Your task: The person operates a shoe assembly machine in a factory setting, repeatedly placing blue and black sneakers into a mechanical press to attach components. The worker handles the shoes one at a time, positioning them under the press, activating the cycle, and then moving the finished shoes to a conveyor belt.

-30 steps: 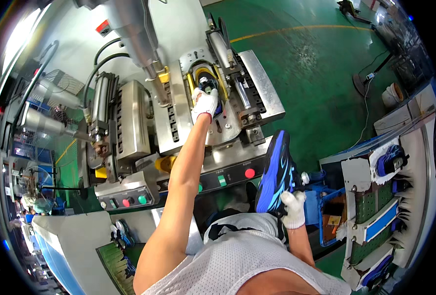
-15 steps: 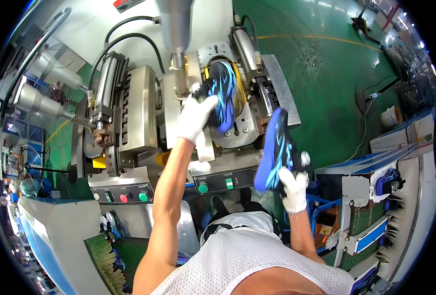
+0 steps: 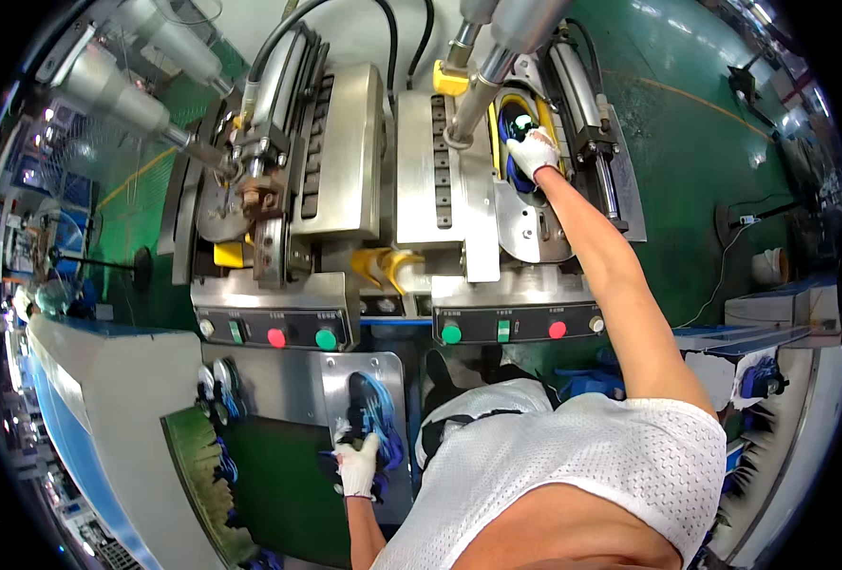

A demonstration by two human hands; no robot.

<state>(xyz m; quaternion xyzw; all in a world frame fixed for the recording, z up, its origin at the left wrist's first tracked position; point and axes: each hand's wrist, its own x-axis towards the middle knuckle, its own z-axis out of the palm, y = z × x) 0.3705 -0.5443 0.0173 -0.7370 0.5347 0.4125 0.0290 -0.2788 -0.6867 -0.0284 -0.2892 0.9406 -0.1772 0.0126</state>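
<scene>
Farthest left of the left hand, black-and-blue shoes with pale soles point(image 3: 221, 388) sit beyond a dark green flat belt point(image 3: 278, 475), which reaches close to its wrist. Ahead and to its left is a black control panel with red and green round buttons point(image 3: 250, 328). The left hand in a white knit glove point(image 3: 356, 465) is closed around the near end of a black shoe with blue and light-blue streaks point(image 3: 381, 408); this shoe lies just ahead of it, over a grey metal plate point(image 3: 335, 380). Well ahead of that hand is a glossy yellow curved part point(image 3: 383, 268). Farther right, a dark shoe with blue sides point(image 3: 513, 133) sits in a yellow-lined mould, partly under the right hand in a white knit glove point(image 3: 535, 154). That hand's fingers are bent over the shoe; whether they pinch it, I cannot tell. Just right of it stands a silver metal cylinder point(image 3: 577, 81).
</scene>
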